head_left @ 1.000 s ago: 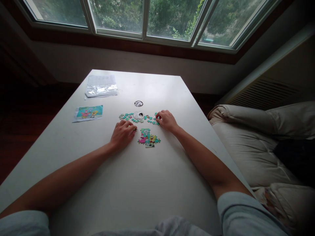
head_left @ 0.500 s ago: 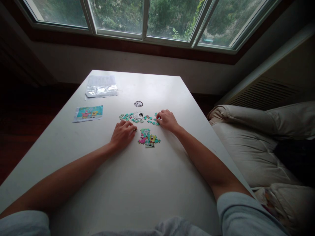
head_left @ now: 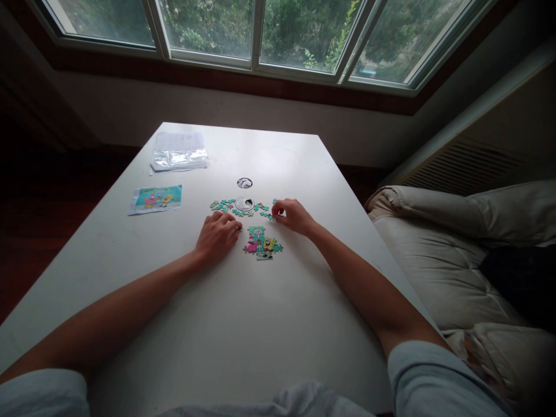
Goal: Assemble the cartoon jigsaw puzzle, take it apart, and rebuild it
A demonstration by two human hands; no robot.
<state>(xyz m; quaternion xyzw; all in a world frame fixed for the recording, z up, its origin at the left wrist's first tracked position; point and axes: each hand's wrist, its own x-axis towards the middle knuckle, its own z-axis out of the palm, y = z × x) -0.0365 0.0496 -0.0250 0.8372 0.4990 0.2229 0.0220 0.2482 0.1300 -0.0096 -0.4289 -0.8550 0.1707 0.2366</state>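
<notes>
A partly joined jigsaw puzzle (head_left: 262,243) with cartoon figures lies on the white table (head_left: 243,324), between and just below my hands. My left hand (head_left: 216,234) rests left of it, fingers curled together; a small puzzle piece (head_left: 239,228) shows at the fingertips. Behind the joined part, loose puzzle pieces (head_left: 223,205) in mostly teal colours spread in a band. At the right end of that band is my right hand (head_left: 293,215), thumb and index finger pinched down on a piece that they mostly cover.
A round silvery lid (head_left: 244,204) lies among the loose pieces, with a dark-rimmed disc (head_left: 244,183) behind it. On the left are a printed reference picture (head_left: 156,199) and a clear plastic packet with paper (head_left: 179,152). A beige padded seat (head_left: 438,260) stands along the table's right side.
My right hand has shifted slightly left and its thumb and index finger have reshaped into a pinch over the pieces. My left hand stays where it was.
</notes>
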